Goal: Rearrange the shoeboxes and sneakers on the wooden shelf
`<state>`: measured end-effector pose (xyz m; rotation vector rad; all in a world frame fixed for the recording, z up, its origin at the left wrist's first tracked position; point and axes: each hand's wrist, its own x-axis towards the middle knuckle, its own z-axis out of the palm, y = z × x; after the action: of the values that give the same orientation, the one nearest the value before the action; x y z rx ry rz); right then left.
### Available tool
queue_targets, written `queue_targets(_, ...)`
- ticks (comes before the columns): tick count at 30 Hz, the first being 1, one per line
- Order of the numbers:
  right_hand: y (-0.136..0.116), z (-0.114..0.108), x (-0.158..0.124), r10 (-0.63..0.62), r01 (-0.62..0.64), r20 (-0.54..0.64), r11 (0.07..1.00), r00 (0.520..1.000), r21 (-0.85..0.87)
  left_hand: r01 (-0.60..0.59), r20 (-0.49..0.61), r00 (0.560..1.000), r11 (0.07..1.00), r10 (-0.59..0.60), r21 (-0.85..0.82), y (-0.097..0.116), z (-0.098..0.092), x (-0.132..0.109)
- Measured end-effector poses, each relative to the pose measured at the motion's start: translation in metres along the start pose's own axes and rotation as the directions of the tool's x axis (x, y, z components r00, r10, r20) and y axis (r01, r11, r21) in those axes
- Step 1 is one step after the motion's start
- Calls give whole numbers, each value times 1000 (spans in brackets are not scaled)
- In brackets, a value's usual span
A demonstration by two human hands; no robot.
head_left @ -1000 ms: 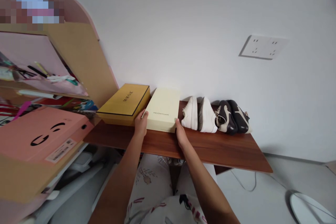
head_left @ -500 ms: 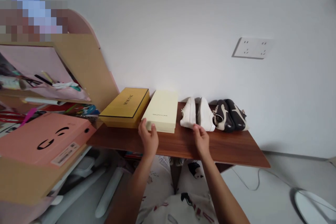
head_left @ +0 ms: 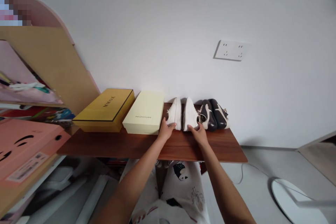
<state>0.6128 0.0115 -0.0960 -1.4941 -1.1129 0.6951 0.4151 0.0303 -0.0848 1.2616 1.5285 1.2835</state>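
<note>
Two white sneakers stand side by side on a dark reddish-brown wooden board (head_left: 110,145). My left hand (head_left: 167,130) grips the near end of the left white sneaker (head_left: 175,112), fingers on its outer side and thumb across the end. My right hand (head_left: 198,134) holds the right white sneaker (head_left: 190,113) the same way, its fingers partly hidden behind the shoe. A narrow gap separates the two shoes. Just left of them lies a closed cream shoebox (head_left: 145,112). Close on the right sits a pair of black-and-cream sneakers (head_left: 215,114).
A yellow shoebox (head_left: 106,106) lies at the board's left. Farther left, a pink box (head_left: 28,147) rests on a wooden desk with shelves. Behind the board rises a white wall with a socket plate (head_left: 231,50). A round white base (head_left: 296,199) and a cable are on the floor.
My left hand has moved from beside the cream box to the left white sneaker. My right hand has taken hold of the right one, and that shoe looks turned. The view has swung right.
</note>
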Motion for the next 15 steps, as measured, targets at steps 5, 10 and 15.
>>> queue_targets(5,-14,-8,22,-39,18,274,997,961,79,45,108,993,999,-45,-2,17,-1,1)
queue_targets(10,-28,-27,37,-178,201,351,979,919,-28,-129,140,985,971,102,203,42,-5,0)
queue_targets(15,-54,-30,36,-217,411,438,810,873,-417,-412,352,906,683,236,603,67,-1,-3)
